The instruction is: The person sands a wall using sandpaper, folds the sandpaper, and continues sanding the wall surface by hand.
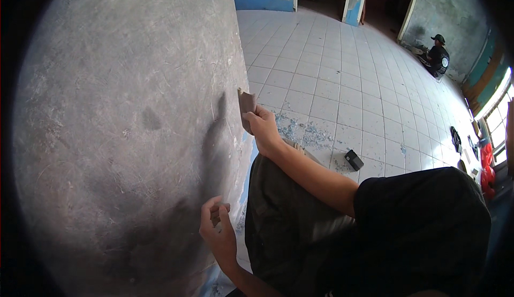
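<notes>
My right hand (pixel 263 131) is closed round a bent, brownish-grey piece of sandpaper (pixel 247 103), thumb on its near face. The sheet is upright at the outer edge of the grey wall (pixel 134 109); whether it presses on the surface I cannot tell. Lower down, my left hand (pixel 218 233) is beside the same wall with its fingers loosely curled and the thumb apart. A gap shows between them, and the fingertips look grey with dust. Nothing shows in that hand.
Blue paint flakes (pixel 308 132) litter the white tiled floor (pixel 321 77) beyond my right hand. A small black box-shaped device (pixel 353 160) lies near my knee. Far right, another person (pixel 438 59) sits by a wall. Red plastic (pixel 487 171) and dark cables (pixel 455 139) lie near the window.
</notes>
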Demonstrator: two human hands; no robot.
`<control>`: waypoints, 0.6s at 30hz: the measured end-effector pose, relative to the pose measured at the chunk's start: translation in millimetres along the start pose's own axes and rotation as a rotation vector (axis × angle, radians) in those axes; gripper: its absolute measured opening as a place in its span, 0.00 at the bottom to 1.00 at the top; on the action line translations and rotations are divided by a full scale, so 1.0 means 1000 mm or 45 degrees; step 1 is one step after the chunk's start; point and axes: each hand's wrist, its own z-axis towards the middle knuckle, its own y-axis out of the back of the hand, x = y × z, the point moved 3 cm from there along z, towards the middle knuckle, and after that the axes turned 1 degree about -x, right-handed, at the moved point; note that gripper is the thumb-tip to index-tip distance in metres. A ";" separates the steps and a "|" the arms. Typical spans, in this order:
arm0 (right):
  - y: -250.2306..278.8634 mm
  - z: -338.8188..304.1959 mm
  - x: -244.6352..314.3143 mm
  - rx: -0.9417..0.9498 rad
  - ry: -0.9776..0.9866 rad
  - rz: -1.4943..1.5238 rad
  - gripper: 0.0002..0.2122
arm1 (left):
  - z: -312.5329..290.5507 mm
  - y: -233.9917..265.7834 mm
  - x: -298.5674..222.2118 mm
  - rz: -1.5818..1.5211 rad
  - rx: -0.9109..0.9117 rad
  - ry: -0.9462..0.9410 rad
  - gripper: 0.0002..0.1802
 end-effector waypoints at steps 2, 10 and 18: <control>-0.002 0.002 0.000 -0.018 0.103 -0.052 0.08 | 0.000 -0.003 0.000 0.014 0.020 -0.015 0.10; -0.073 0.018 0.033 0.016 0.228 -0.255 0.23 | -0.001 -0.009 0.013 -0.032 0.052 0.028 0.10; -0.094 0.057 0.056 -0.077 0.201 -0.102 0.37 | -0.004 -0.015 0.004 -0.060 0.073 0.018 0.11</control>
